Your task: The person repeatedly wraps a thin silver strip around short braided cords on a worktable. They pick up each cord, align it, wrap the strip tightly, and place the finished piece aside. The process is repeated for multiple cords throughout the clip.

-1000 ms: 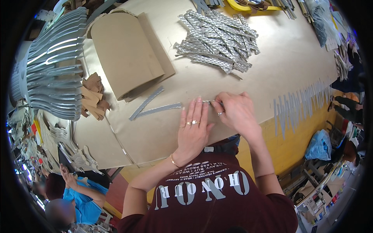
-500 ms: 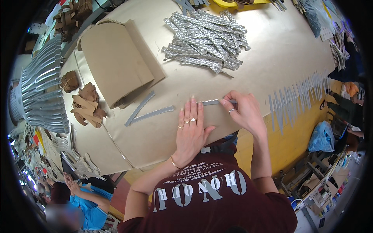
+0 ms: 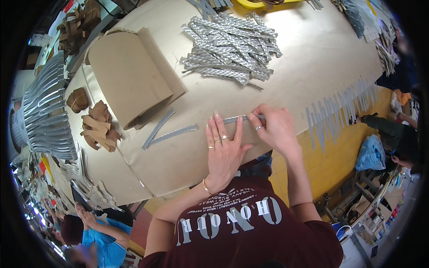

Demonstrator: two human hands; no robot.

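My left hand [image 3: 224,145] lies flat on the work table, its fingers spread and pressing on a narrow grey strip [image 3: 231,119] with a light edge. At the strip's right end, my right hand [image 3: 279,131] pinches it between thumb and fingertips. Part of the strip is hidden under my left fingers. Just left of my hands, two more grey strips [image 3: 173,134] lie in a V shape. Farther back sits a heap of silvery braided straps [image 3: 230,49].
A curled brown sheet [image 3: 127,73] lies at the left, beside brown fabric pieces [image 3: 100,125]. Several grey strips [image 3: 342,111] hang over the table's right edge. A fan of grey strips [image 3: 47,107] stands far left. A person in blue [image 3: 105,241] is at lower left.
The fingers of my left hand have spread, with the index finger now farther right along the strip. My right hand still pinches the strip's end. The whole view has shifted slightly.
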